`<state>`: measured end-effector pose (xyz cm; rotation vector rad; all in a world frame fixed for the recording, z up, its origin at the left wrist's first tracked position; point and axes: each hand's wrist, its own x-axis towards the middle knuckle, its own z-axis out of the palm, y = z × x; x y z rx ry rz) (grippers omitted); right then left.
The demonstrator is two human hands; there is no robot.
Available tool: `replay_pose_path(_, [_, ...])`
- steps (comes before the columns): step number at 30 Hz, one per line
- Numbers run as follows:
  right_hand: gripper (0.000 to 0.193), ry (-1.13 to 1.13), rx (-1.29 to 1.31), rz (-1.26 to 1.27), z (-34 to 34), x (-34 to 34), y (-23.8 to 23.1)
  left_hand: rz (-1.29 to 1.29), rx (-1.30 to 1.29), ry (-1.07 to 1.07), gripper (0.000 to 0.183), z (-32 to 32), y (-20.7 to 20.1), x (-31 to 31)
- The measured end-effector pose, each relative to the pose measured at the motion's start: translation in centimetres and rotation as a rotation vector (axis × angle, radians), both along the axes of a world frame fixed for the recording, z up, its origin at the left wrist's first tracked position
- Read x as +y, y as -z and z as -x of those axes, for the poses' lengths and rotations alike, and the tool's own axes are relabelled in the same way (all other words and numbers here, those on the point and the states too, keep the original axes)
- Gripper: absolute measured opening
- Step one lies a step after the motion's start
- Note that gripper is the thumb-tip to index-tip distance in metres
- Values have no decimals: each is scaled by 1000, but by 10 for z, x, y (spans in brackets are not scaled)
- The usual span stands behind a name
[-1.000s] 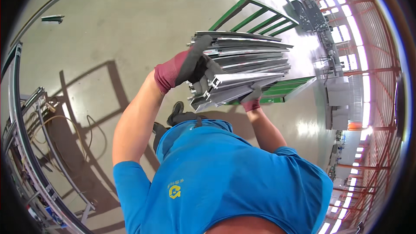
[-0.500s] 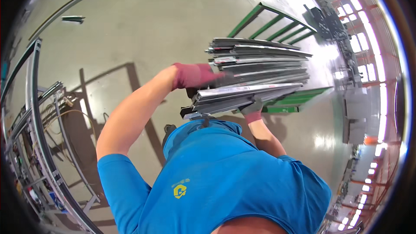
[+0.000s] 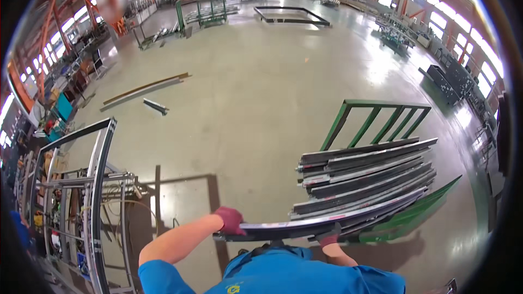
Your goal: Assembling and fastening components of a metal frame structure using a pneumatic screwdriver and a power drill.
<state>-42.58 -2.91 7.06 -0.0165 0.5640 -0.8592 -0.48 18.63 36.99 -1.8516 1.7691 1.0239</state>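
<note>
One long grey aluminium profile (image 3: 327, 222) is held level at the near side of the stack of profiles (image 3: 365, 179), its left end projecting beyond it. The stack comprises long grey and dark extrusions, laid parallel, roughly horizontal, on a green rack (image 3: 376, 122).

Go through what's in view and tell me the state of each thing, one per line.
left hand: gloved, gripping the near end of the long profile
right hand: gloved, closed on the same profile further along
long profile: held level in both hands, at the stack's near edge
stack of profiles: piled lengthwise on the green rack
green rack: upright, loaded
window frame: lying on a stand
</note>
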Motion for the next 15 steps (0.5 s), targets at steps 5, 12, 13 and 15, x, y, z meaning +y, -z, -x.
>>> replay_pose_path(5, [91,118,356,-95,79,-102,40,-78,-63,-16,69,8,-7,3])
replay_pose_path(12, [80,36,248,-81,90,-99,46,-75,-96,-61,72,26,28,12])
replay_pose_path(13, [80,35,234,-86,89,-96,41,-25,-107,-58,72,30,32,17])
replay_pose_path(15, [79,24,158,-53,78,-89,32,14,-134,-60,71,34,35,22])
